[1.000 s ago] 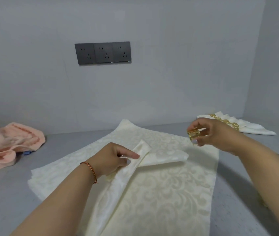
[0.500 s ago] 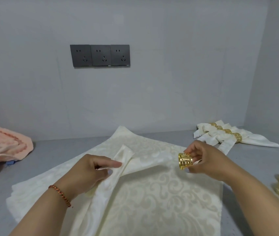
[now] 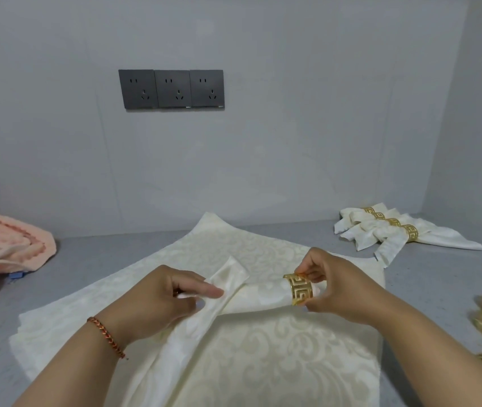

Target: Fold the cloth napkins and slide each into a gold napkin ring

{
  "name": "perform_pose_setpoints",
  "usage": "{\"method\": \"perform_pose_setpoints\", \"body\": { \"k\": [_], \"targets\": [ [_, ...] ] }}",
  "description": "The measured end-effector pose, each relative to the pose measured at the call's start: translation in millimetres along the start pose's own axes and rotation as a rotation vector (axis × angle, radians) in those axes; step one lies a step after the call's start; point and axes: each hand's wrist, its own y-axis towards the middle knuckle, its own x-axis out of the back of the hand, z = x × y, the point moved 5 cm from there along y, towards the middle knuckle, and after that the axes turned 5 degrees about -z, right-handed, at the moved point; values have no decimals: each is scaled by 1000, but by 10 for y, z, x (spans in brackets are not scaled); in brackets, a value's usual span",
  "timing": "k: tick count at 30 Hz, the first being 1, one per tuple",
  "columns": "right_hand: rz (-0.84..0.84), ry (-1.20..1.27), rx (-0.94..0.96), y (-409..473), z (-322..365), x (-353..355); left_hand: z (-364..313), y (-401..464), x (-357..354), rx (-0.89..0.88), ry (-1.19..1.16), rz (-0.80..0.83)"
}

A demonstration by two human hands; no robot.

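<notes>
Our right hand [image 3: 334,286], which a moment ago held the gold ring [image 3: 299,289] clear of the cloth, now pinches it over the folded napkin [image 3: 251,298] end while our left hand [image 3: 160,301] grips the fold, so threading has begun.

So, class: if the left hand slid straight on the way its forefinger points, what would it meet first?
The left hand points right along the folded napkin. Probably the first thing beyond the cloth is the gold ring, pinched by the right hand; depth is uncertain.
</notes>
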Motion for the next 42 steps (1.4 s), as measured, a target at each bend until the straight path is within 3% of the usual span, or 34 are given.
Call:
{"method": "perform_pose_setpoints", "body": {
  "k": [14, 25, 42],
  "targets": [
    [-5, -137, 160, -117, 376, -318, 1, -5, -183, -38, -19, 114],
    [-61, 113, 31, -104, 310, -301, -10, -11, -212, -15, -91, 138],
    [-50, 91, 16, -104, 281, -332, -78, -46, -281, -72, -37, 199]
  ]
}}
